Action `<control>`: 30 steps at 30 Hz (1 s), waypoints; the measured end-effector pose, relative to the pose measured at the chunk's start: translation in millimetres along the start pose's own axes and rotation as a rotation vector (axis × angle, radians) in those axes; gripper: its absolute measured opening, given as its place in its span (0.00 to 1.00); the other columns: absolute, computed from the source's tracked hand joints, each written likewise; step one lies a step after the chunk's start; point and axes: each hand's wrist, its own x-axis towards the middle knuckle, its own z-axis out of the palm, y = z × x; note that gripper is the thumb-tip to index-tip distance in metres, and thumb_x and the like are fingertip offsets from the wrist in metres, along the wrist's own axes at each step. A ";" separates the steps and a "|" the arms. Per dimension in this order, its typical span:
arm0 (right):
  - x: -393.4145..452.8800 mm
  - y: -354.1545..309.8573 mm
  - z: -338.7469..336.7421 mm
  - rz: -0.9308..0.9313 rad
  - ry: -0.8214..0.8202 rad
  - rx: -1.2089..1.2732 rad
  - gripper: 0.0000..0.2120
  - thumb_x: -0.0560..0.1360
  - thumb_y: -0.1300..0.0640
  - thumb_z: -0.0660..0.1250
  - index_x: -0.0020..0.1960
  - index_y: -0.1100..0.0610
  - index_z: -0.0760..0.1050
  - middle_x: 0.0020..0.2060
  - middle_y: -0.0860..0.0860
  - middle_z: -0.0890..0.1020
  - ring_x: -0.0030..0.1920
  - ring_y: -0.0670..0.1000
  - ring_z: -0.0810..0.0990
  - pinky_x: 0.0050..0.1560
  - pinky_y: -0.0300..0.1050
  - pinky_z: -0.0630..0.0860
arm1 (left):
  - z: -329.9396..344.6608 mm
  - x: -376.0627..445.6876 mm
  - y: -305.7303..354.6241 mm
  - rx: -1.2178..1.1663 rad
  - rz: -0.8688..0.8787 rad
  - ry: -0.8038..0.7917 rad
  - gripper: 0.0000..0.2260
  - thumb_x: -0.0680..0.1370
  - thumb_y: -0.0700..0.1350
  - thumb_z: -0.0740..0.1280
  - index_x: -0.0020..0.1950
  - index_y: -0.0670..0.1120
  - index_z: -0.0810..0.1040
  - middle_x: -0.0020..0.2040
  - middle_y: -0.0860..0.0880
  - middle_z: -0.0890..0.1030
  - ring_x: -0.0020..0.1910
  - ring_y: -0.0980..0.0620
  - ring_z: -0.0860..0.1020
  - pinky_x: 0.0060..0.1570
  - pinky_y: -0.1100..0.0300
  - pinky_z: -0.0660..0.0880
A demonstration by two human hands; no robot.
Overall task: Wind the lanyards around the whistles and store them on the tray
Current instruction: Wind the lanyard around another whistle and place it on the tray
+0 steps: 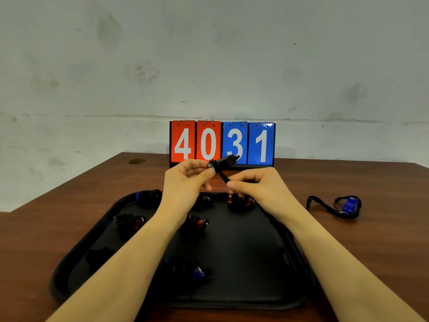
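Whistles wrapped in their cords lie on the black tray (pixel 232 296). At the tray's far left corner sits a blue one (pixel 148 197). A little nearer on the left side lies a red one (pixel 130 223). A dark bundle (pixel 99 256) lies near the tray's left rim, too blurry to tell more. Another red one (pixel 196 224) lies near the middle of the tray, and a blue one (pixel 185 271) lies toward the near edge. One more red one (pixel 240 202) sits at the far edge.

Above the far part of the tray, the left hand (pixel 185 180) pinches a black whistle (pixel 224 161) with thumb and fingers. A black cord (pixel 222 176) runs down from it to the right hand (pixel 257 184), which pinches the cord's other end. The cord looks tight between the two hands.

Behind the tray stands a score board (pixel 222 142) that shows 4031.

Right of the tray, on the brown table (pixel 46 228), lies a blue whistle (pixel 350 205) with its cord loose around it.
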 end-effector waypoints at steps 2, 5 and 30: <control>-0.6 -2.9 -2.0 0.011 -0.057 0.018 0.04 0.72 0.62 0.69 0.43 0.56 0.82 0.33 0.49 0.83 0.33 0.40 0.78 0.38 0.31 0.74 | -0.5 2.0 -1.8 0.059 0.009 0.023 0.04 0.73 0.39 0.69 0.45 0.47 0.78 0.39 0.48 0.81 0.26 0.58 0.75 0.27 0.71 0.71; -1.6 -5.8 -5.4 0.014 -0.103 0.020 0.04 0.72 0.62 0.68 0.43 0.58 0.82 0.34 0.51 0.83 0.33 0.40 0.78 0.38 0.31 0.74 | -0.3 3.8 -3.8 0.171 0.043 0.046 0.04 0.73 0.40 0.69 0.45 0.48 0.78 0.41 0.50 0.80 0.26 0.59 0.75 0.30 0.72 0.74; 4.9 18.1 2.0 -0.364 0.306 -0.648 0.10 0.76 0.55 0.64 0.54 0.57 0.78 0.47 0.50 0.83 0.51 0.48 0.79 0.50 0.43 0.78 | 2.4 -3.9 -5.8 0.626 0.308 -0.164 0.06 0.75 0.42 0.67 0.50 0.51 0.75 0.40 0.59 0.76 0.38 0.59 0.75 0.40 0.72 0.72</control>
